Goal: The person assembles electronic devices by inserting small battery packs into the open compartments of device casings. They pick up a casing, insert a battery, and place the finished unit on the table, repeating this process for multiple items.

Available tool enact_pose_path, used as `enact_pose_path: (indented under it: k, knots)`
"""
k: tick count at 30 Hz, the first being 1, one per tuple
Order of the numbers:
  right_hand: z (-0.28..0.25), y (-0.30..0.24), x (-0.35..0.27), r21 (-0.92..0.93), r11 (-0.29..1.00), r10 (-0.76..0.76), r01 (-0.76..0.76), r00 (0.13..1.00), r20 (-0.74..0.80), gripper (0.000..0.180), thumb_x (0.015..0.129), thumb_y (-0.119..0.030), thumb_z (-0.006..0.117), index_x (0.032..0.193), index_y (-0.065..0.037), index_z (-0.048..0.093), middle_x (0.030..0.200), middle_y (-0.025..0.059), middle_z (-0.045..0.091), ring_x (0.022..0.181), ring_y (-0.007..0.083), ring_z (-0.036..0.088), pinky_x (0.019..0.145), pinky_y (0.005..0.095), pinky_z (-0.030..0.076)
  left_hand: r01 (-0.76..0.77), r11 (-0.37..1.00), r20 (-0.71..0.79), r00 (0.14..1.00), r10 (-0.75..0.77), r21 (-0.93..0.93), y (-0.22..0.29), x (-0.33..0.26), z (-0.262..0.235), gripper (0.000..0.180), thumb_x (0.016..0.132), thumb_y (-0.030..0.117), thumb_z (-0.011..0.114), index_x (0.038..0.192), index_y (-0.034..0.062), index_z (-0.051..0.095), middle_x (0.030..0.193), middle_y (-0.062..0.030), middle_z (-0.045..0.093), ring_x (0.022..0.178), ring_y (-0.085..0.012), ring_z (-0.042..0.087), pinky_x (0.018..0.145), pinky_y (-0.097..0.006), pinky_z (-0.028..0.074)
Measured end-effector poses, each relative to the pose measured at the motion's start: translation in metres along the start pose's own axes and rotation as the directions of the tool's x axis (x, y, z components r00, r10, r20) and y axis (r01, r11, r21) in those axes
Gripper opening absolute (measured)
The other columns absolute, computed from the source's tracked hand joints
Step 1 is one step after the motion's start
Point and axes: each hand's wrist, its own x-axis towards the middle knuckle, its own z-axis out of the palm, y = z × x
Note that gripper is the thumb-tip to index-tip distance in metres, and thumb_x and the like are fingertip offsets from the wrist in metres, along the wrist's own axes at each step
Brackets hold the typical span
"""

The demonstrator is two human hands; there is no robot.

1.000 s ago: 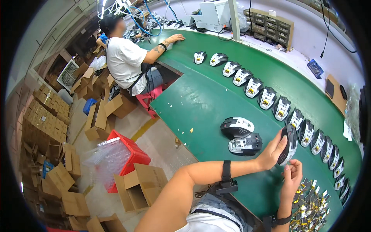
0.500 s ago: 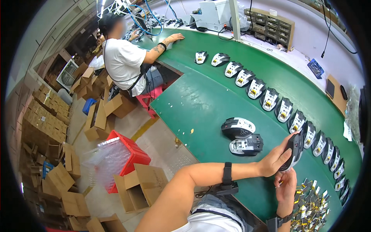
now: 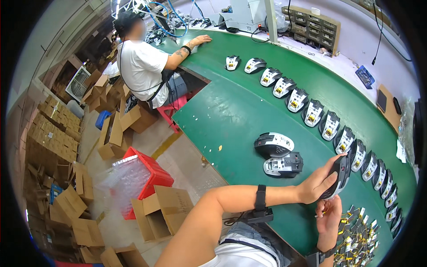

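My left hand (image 3: 315,183) is closed around a black and grey computer mouse (image 3: 340,173), held tilted on its side above the green bench. Just below its lower end, my right hand (image 3: 328,214) has its fingers curled together, close to or touching the mouse; what they pinch is too small to make out. Near my right wrist lies a pile of small wired parts (image 3: 358,238) with yellow and black leads. Left of the mouse in my hand, two partly assembled mice rest on the bench: a white-sided one (image 3: 279,145) and an open-topped one (image 3: 282,165).
A long curved row of open mice (image 3: 313,113) runs along the green bench (image 3: 222,115). At the far left a co-worker (image 3: 144,71) sits on a red stool. A red crate (image 3: 155,178) with clear plastic and a cardboard box (image 3: 171,209) stand on the floor beside the bench.
Both hands stay in nearly the same place, with the mouse still in my left hand. The whole view has shifted slightly.
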Motion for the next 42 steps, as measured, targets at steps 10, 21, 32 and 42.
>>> enact_pose_path:
  k: [10, 21, 32, 42]
  knots:
    - [-0.012, 0.004, 0.009, -0.011, 0.999, -0.052, 0.052, 0.998, 0.023, 0.022, 0.09, -0.02, 0.058, 0.102, -0.002, 0.057, 0.087, 0.006, 0.064, 0.06, 0.0133, 0.058, 0.045, 0.0226, 0.042, -0.055, 0.997, -0.026, 0.998, 0.054, -0.048, -0.001, 0.001, 0.0, 0.066, 0.105, 0.042, 0.032, 0.153, 0.0019, 0.012, 0.136, -0.0156, 0.043, 0.123, -0.0218, 0.043, 0.107, -0.033, 0.03]
    - [0.012, -0.028, 0.005, -0.389, 0.915, -0.011, 0.105, 0.972, 0.234, 0.04, 0.087, -0.016, 0.062, 0.119, 0.005, 0.051, 0.095, 0.0147, 0.068, 0.07, 0.0185, 0.066, 0.056, 0.0262, 0.055, 0.046, 0.973, -0.224, 0.97, -0.097, -0.225, -0.007, 0.006, -0.01, 0.057, 0.106, 0.04, 0.028, 0.15, 0.0048, 0.021, 0.123, -0.0068, 0.05, 0.109, -0.0102, 0.048, 0.094, -0.025, 0.04]
    - [-0.006, -0.032, 0.017, -0.171, 0.884, -0.441, 0.436, 0.898, 0.01, 0.021, 0.093, -0.009, 0.062, 0.112, -0.002, 0.055, 0.091, 0.0073, 0.066, 0.074, 0.0087, 0.059, 0.062, 0.0195, 0.044, 0.178, 0.935, -0.15, 0.961, -0.232, -0.308, -0.023, 0.002, -0.01, 0.054, 0.107, 0.038, 0.028, 0.147, 0.0032, 0.025, 0.13, -0.0054, 0.047, 0.12, -0.01, 0.041, 0.105, -0.025, 0.032]
    - [0.032, -0.004, 0.013, -0.851, 0.042, -0.65, 0.523, 0.661, 0.375, 0.028, 0.097, -0.009, 0.05, 0.121, 0.004, 0.058, 0.081, 0.0081, 0.051, 0.069, 0.0168, 0.049, 0.064, 0.0284, 0.04, 0.237, 0.772, -0.139, 0.912, -0.386, -0.589, -0.043, 0.004, -0.016, 0.04, 0.106, 0.041, 0.029, 0.128, 0.0114, 0.047, 0.108, -0.0023, 0.059, 0.098, -0.0103, 0.059, 0.087, -0.027, 0.049]
